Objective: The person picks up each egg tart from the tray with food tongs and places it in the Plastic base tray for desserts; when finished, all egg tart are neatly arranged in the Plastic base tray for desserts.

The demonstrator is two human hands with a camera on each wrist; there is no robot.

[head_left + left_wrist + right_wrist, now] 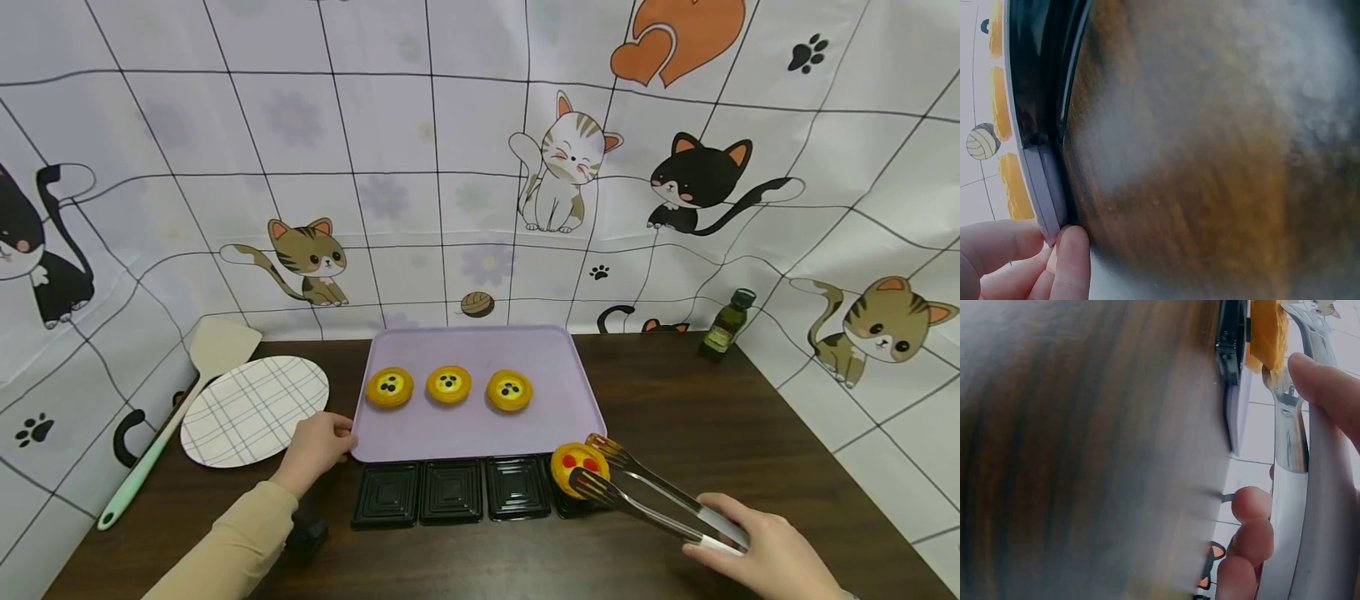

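Note:
My left hand (317,450) pinches the near left corner of a lilac tray (465,433); in the left wrist view, thumb and fingers meet on the tray's edge (1047,206). My right hand (768,542) grips metal tongs (667,500) with white handles. Between the tong ends is a yellow tart (572,462) with red dots, above the rightmost of several black square dishes (517,490) lined up before the tray. Three tarts with dark dots, a left one (389,387), a middle one (448,384) and a right one (509,390), sit on the tray.
A checked oval plate (255,412) lies left of the tray, beside a spatula (157,442) with a pale green handle that leans by the wall. A small green bottle (726,327) stands at the back right. Cat-patterned sheeting (420,208) encloses the wooden table (675,408).

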